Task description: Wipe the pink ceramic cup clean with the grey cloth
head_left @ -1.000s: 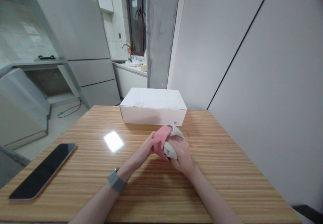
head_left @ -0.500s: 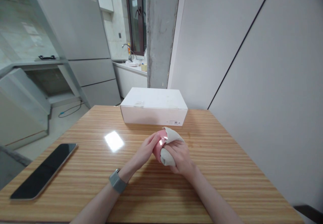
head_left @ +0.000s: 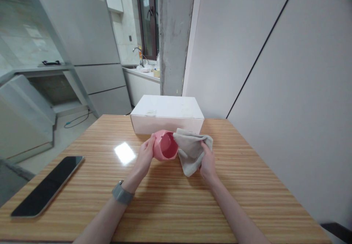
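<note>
A glossy pink bowl-like cup (head_left: 165,145) with faceted sides is in my left hand (head_left: 145,154), which grips it by its left side. The cup is tilted so that its open mouth faces me and to the right. My right hand (head_left: 208,161) pinches a light grey cloth (head_left: 189,148) that hangs down in folds, its left corner at the cup's right rim. Whether cloth and rim touch, I cannot tell. Both hands are above the wooden table (head_left: 176,211). On my left wrist is a grey watch band (head_left: 123,193).
A closed white box (head_left: 167,106) lies at the table's far edge, just behind the cup. To the left, a black-screened phone (head_left: 48,187) lies flat. A white wall (head_left: 264,90) runs along the right; a fridge (head_left: 77,24) and sink counter stand beyond.
The cloth, earlier bunched in and around the pink cup, has come out to the right with my right hand. My left hand has moved the cup left and turned its mouth into view.
</note>
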### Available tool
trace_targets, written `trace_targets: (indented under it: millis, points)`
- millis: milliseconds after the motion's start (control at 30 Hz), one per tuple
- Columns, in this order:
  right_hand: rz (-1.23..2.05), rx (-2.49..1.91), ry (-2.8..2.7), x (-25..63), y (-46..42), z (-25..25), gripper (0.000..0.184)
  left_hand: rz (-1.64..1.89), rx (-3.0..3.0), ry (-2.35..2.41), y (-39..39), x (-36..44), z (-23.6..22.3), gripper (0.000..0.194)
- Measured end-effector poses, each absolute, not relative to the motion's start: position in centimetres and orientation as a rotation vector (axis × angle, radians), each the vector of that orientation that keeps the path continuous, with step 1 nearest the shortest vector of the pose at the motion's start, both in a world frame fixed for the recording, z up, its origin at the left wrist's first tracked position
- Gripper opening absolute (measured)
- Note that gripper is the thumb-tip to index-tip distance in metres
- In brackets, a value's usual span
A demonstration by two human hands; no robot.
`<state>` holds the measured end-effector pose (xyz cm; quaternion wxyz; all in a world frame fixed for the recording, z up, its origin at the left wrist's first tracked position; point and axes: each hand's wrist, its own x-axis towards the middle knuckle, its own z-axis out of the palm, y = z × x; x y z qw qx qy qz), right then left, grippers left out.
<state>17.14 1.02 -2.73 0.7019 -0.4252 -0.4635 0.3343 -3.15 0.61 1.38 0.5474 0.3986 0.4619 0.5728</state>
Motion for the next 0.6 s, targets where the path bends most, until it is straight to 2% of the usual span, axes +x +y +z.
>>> trace_targets:
  millis: [133,200,333,433,600]
  points:
    - [0.855,-0.917,-0.922,18.9,2.5,-2.2,0.036,1.264,0.61,0.868,0.9,-3.5,1.6,0.044]
    - [0.932,-0.902,-0.876,18.6,2.4,-1.6,0.037,1.137,0.525,0.828,0.6,-3.2,2.0,0.047]
    - [1.217,-0.85,-0.832,16.4,1.1,-0.8,0.042,0.915,0.515,0.73,-0.5,-2.2,2.1,0.05]
    - [1.38,-0.816,-1.023,15.3,0.2,-0.9,0.041,0.877,0.568,0.717,-0.8,-1.7,1.1,0.05]
    - [1.378,-0.854,-1.172,14.8,-0.4,-1.5,0.038,0.879,0.605,0.799,0.1,-2.0,-0.9,0.046]
